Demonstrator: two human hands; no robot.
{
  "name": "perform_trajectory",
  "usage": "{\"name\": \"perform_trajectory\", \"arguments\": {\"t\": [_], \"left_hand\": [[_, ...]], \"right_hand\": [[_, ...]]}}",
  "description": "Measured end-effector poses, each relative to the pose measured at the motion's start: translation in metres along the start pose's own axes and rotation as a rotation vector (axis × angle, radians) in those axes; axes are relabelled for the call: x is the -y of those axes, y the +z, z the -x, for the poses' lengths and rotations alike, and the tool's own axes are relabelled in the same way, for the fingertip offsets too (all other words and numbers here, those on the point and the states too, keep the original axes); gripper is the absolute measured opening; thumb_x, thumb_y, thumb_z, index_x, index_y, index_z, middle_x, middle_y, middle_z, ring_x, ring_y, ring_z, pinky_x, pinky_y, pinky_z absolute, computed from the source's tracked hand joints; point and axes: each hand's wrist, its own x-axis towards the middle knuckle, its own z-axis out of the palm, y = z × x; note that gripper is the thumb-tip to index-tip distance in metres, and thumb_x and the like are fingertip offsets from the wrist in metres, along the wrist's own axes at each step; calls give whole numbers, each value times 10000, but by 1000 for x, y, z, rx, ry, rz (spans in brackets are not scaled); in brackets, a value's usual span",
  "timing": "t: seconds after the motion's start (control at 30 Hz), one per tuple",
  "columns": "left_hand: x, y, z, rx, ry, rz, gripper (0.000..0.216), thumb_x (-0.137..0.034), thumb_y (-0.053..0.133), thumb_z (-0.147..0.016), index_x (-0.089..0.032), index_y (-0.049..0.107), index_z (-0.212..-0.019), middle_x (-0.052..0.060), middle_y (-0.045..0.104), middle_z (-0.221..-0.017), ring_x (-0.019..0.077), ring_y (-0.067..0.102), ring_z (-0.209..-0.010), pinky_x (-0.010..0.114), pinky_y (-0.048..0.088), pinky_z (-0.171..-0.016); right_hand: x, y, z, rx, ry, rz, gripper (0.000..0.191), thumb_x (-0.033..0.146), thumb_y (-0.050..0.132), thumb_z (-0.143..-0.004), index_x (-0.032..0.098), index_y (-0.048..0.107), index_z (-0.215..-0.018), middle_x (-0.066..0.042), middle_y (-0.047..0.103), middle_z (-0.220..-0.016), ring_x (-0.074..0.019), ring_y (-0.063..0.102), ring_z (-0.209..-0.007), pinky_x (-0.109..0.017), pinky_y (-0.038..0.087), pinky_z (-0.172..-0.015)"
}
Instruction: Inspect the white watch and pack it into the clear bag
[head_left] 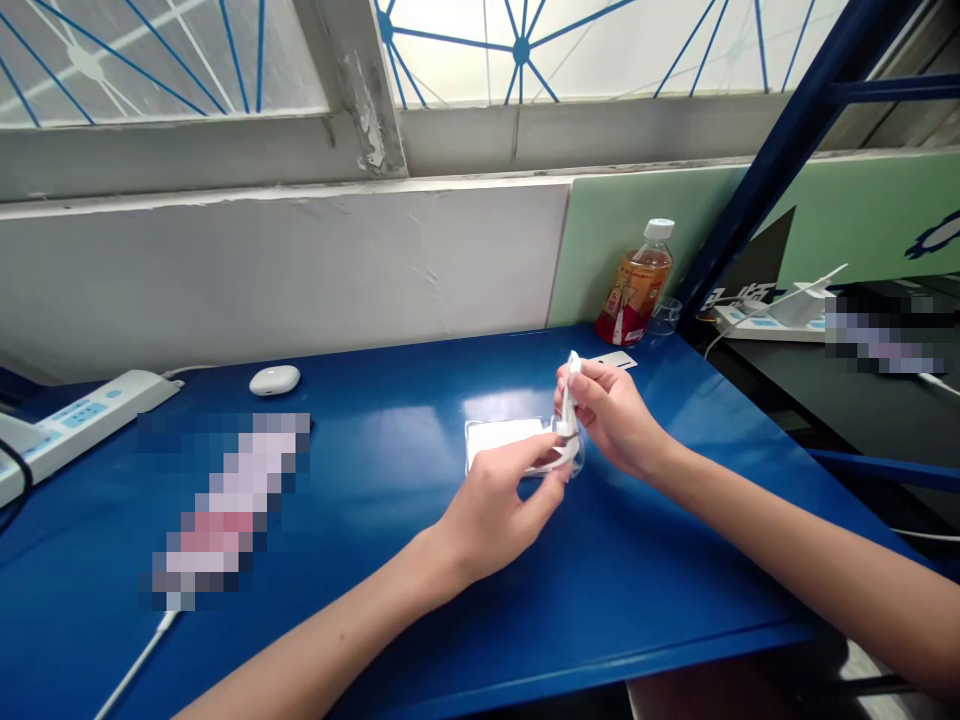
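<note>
- Taking the tabletop as a clock with twelve at the wall, the left forearm comes in from seven o'clock, its wrist low and the left hand [491, 505] palm down, index finger and thumb reaching toward two o'clock.
- The right forearm slants in from four o'clock, with the right hand [619, 415] turned inward, fingers curled and pointing toward ten.
- The right hand pinches the upper end of a white cord [568, 418] between thumb and fingers; that end stands nearly upright.
- The left index finger and thumb close about the cord's lower, curved part; how firmly they grip, I cannot tell.
- So the cord lies between the hands, at two o'clock from the left palm and ten from the right, above the blue table [525, 630].
- A flat white pack [499, 437] with clear edges lies on the table at twelve from the left hand, partly hidden by its fingers.
- A white card [616, 360] lies just past the right hand, at twelve; beyond it stands a bottle [636, 290], at one.
</note>
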Motion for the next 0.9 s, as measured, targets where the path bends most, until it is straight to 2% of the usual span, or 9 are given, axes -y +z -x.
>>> {"name": "perform_trajectory", "arguments": {"t": [0.07, 0.13, 0.23, 0.3, 0.37, 0.5, 0.7, 0.77, 0.9], "left_hand": [[-1, -1, -4, 40, -182, 230, 202, -234, 504, -976, -143, 677, -924, 72, 723, -853, 182, 699, -772, 306, 561, -756], [0, -2, -9, 70, -364, 514, 236, -302, 504, -989, -123, 659, -996, 82, 724, -832, 190, 711, -729, 325, 581, -720], [4, -3, -12, 35, -522, 828, 260, -334, 578, -961, -100, 632, -1062, 99, 736, -841, 207, 732, -728, 344, 594, -715], [7, -4, -13, -3, -563, 926, 241, -315, 623, -938, -85, 643, -1008, 117, 743, -856, 210, 736, -740, 336, 593, -728], [7, -5, -13, -7, -582, 982, 228, -299, 650, -923, -75, 654, -966, 136, 748, -876, 219, 740, -763, 337, 590, -746], [6, -5, -13, 40, -589, 1034, 237, -286, 655, -925, -72, 663, -1027, 150, 751, -916, 245, 747, -809, 368, 586, -781], [9, -7, -13, 137, -613, 1083, 267, -249, 516, -1000, -45, 675, -1068, 178, 747, -965, 248, 752, -829, 368, 590, -786], [9, -7, -13, 158, -620, 1092, 307, -257, 464, -1024, -41, 680, -1055, 178, 749, -947, 240, 754, -807, 356, 592, -772], [9, -6, -13, 105, -646, 1090, 341, -247, 414, -1043, -45, 686, -998, 173, 755, -904, 226, 755, -778, 339, 596, -755]], "right_hand": [[1, 8, -9, -9, 20, 4, 401, 495, 817, -716, 200, 558, -633, 52, 494, -546, -82, 433, -466, -211, 358, -436], [2, 18, -19, -3, 46, -4, 380, 504, 783, -755, 201, 586, -638, 45, 515, -567, -85, 450, -472, -210, 380, -439], [3, 30, -29, 171, 139, -133, 317, 492, 617, -902, 194, 721, -864, -40, 707, -917, -147, 652, -809, -242, 532, -717], [2, 33, -33, 347, 261, -273, 323, 430, 507, -968, 202, 707, -1080, -64, 721, -1099, -172, 676, -958, -292, 539, -858], [-1, 33, -34, 434, 341, -382, 311, 336, 464, -985, 198, 661, -1182, -73, 726, -1142, -180, 692, -992, -314, 543, -890], [-9, 26, -33, 430, 404, -464, 302, 231, 409, -998, 151, 644, -1169, -92, 729, -1167, -177, 706, -1012, -308, 547, -912], [-10, 21, -28, 466, 388, -452, 403, 395, 273, -1059, 275, 484, -1381, -69, 722, -1200, -194, 711, -1036, -378, 538, -943], [-7, 22, -26, 462, 385, -459, 415, 411, 251, -1061, 279, 496, -1368, -58, 725, -1194, -195, 715, -1024, -379, 545, -928], [-1, 24, -23, 441, 411, -495, 534, 427, 193, -1059, 154, 610, -1248, -109, 689, -1269, -196, 675, -1118, -358, 487, -1021]]}}
